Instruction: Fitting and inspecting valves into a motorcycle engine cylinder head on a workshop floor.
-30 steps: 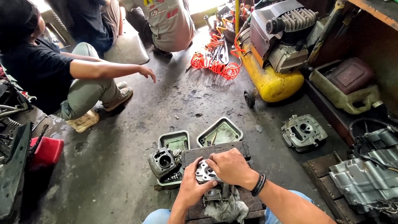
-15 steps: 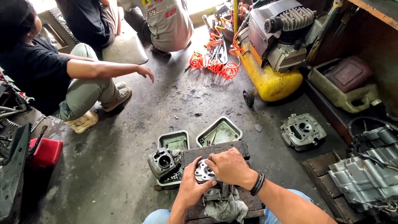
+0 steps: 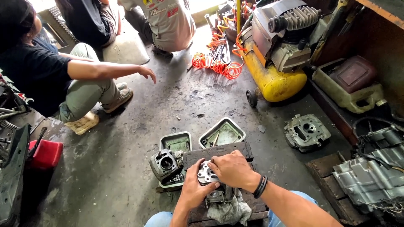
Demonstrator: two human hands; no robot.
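Note:
Both my hands grip a small round metal engine part [image 3: 206,174] held over a dark wooden block [image 3: 219,152] in front of my knees. My left hand [image 3: 194,190] cups it from below left, thumb against its edge. My right hand [image 3: 232,169], with dark bands on the wrist, covers its right side. A grey cylinder block [image 3: 165,164] stands just left of my hands. A greasy rag [image 3: 229,211] lies on the block under my wrists, beside another metal part.
Two metal trays [image 3: 222,133] sit beyond the block. A cylinder head [image 3: 306,132] lies right, a yellow air compressor [image 3: 273,80] with an orange coiled hose [image 3: 216,65] behind. A seated person [image 3: 50,80] is left; two others sit farther back. Engine casings [image 3: 372,176] fill the right edge.
My hands stay on the round part with only a slight shift of the fingers. The seated person's outstretched arm holds its place.

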